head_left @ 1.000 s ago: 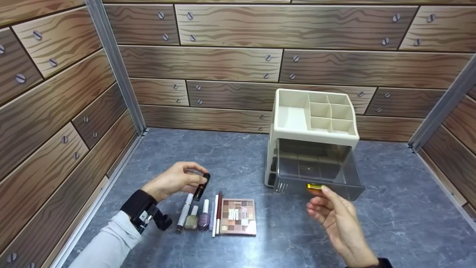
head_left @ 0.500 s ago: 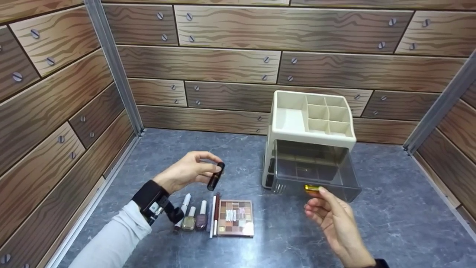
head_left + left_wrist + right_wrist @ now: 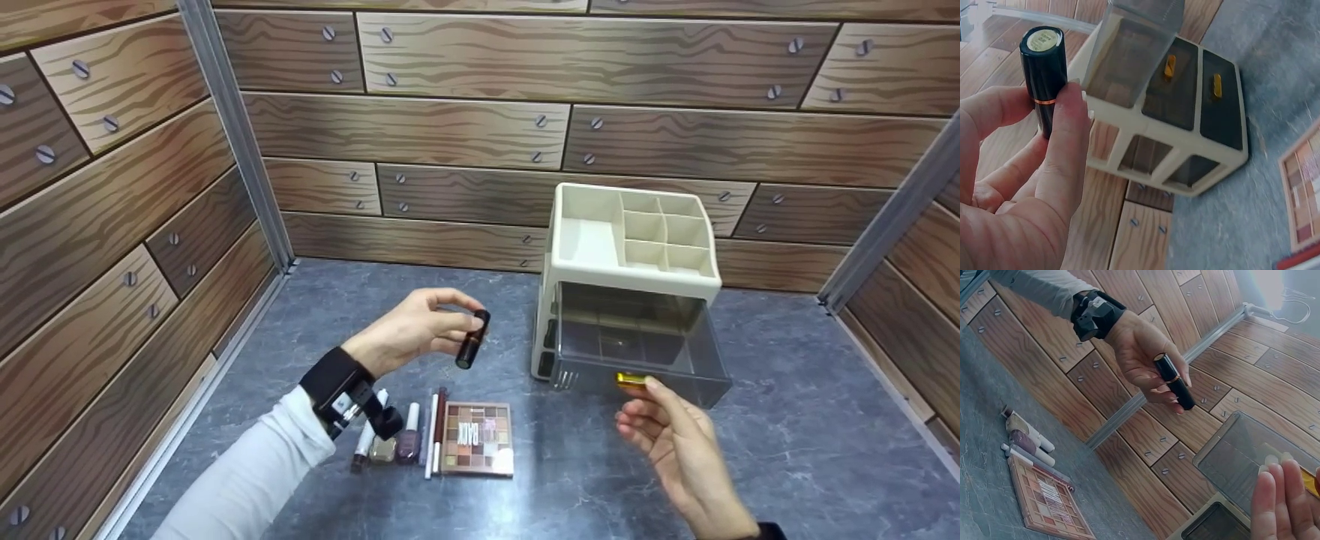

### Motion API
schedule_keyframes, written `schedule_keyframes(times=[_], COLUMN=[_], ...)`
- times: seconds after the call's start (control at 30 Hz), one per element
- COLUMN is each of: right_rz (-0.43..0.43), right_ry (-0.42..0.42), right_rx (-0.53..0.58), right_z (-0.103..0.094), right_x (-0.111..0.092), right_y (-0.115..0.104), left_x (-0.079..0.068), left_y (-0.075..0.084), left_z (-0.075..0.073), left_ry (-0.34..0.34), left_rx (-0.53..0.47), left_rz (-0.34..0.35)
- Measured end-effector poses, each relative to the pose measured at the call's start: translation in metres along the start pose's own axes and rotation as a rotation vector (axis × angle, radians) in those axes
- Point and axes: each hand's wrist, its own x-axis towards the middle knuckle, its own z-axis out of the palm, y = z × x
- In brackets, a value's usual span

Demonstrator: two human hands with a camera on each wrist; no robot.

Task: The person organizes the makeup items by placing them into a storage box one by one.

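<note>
Currently airborne: a glossy black cylindrical tube with a thin gold band (image 3: 472,343)

The left hand (image 3: 416,330) grips it between thumb and fingers, above the grey marbled tabletop (image 3: 337,300) and apart from the pulled-out smoky clear plastic drawer (image 3: 594,378) beyond. The right hand (image 3: 679,435) pinches that drawer's shiny gold handle (image 3: 628,379).

The tube could slip and roll, I'd judge, since its surface looks slick and fingertips seem to do most of the holding. Carried too low, it could knock the drawer's rim. A hard tug on the handle might shift the cream plastic organizer (image 3: 634,277).

The left wrist view shows a round pale label (image 3: 1042,39) on the tube's end and a pair of closed dark drawers (image 3: 1176,104), whose fronts the head view hides. Only the head view shows the organizer's divided top.
</note>
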Motion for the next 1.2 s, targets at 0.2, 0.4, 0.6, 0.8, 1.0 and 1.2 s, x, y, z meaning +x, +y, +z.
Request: schedule_keyframes(times=[0.2,0.4,0.6,0.8,1.0,1.2], right_rz=[0.002,0.000,-0.006,-0.015,-0.015,-0.009], right_ry=[0.005,-0.013,-0.014,-0.002,0.003,-0.007], right_rx=[0.016,0.009,0.012,-0.003,-0.001,0.006], right_z=[0.001,0.001,0.000,-0.001,-0.002,-0.001], right_x=[0.001,0.001,0.001,0.001,0.001,0.001], right_y=[0.002,0.003,0.002,0.000,-0.001,0.001], left_x=[0.009,0.021,0.030,0.037,0.047,0.053], left_y=[0.008,0.011,0.014,0.022,0.029,0.036], left_z=[0.016,0.032,0.044,0.057,0.071,0.083], left_ry=[-0.011,-0.046,-0.062,-0.036,-0.008,-0.013], left_rx=[-0.010,-0.029,-0.028,-0.021,0.016,0.038], left_rz=[0.018,0.033,0.037,0.058,0.066,0.065])
